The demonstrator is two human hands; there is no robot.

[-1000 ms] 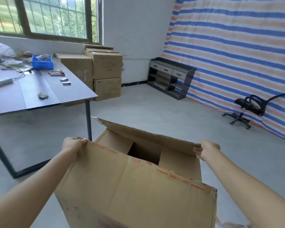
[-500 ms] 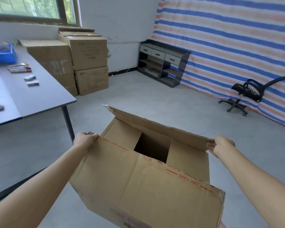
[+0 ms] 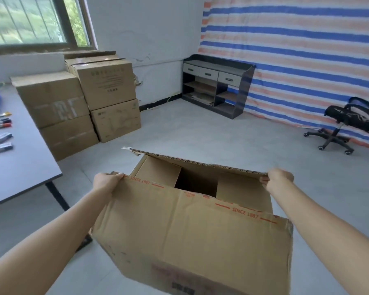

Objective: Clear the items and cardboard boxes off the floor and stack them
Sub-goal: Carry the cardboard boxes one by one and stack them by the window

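We hold the open cardboard box [image 3: 185,235] up off the floor [image 3: 200,133], right in front of us. Its long axis runs crosswise, from one hand to the other, and its top flaps stand open. Our left hand [image 3: 106,183] grips the left corner of the near flap, fingers curled over the edge. Our right hand [image 3: 278,180] pinches the right end of the far flap. Both hands are clamped on cardboard, and neither is free.

As we judge it, the coming move turns on one relation. The stacked cardboard boxes [image 3: 103,86] lie beyond the open box and off to its left, well apart from it, against the wall under the window. That makes our left hand the nearer one to the stack, so the box's left end would arrive there first. The worktop [image 3: 24,167] also lies left of the open box, near that same end. On a swing left, we think its corner is what the box could catch.
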